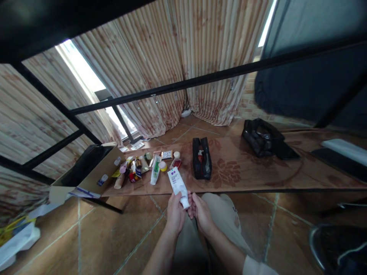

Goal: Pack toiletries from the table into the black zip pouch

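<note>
A white squeeze tube (176, 184) with purple print is in my left hand (176, 214), thumb on its front, its capped end pointing down toward me. Close beside the cap is my right hand (203, 215), fingers loosely curled and thumb apart, with nothing visible between them. Whether its fingertips touch the cap I cannot tell. On the cloth just beyond lie a white and green tube (155, 170), a yellow jar (163, 166) and a red container (176, 164). An open black pouch (202, 158) stands to the right, with a red item inside.
Several small bottles and cosmetics (138, 162) crowd the left of the brown cloth-covered table (226, 172). A cardboard box (96, 173) stands at its left end. Rightward are a black bag (259, 135) and a dark flat case (288, 151). A black metal bar (186, 84) crosses beyond.
</note>
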`<state>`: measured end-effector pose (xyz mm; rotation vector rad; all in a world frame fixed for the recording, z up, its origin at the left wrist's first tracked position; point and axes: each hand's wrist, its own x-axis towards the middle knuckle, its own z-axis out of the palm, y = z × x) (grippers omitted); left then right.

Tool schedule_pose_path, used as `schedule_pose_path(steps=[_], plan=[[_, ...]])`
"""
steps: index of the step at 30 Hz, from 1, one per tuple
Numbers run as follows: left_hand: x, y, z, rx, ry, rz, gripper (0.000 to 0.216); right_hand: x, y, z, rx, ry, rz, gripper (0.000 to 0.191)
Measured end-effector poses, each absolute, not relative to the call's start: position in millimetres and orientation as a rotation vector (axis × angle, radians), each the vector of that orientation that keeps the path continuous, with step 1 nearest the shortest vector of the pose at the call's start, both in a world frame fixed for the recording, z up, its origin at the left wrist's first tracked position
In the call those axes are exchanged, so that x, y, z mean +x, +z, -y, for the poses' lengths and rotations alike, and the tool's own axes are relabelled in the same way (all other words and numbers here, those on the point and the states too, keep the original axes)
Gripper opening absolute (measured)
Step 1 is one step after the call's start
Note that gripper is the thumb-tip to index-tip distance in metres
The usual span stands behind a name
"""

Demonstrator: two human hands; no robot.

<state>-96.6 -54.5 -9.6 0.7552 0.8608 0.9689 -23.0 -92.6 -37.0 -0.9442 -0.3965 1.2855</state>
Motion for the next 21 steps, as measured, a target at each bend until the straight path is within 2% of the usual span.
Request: schedule_pose_path(steps=[7, 16, 21], plan=[[-102, 31, 28, 0.902, 1.067, -1.074, 0.034, -23, -33, 89, -0.956, 1.323, 0.356, 0.056], [-77, 101, -11, 1.16, 0.914, -1.033, 0.042, -24, -35, 85, -0.96, 1.333, 0.382, 0.056], [-41, 119, -31, 1.322, 0.813, -0.954, 0.037, -24, -34, 85, -0.978, 1.33, 0.391, 0.056]])
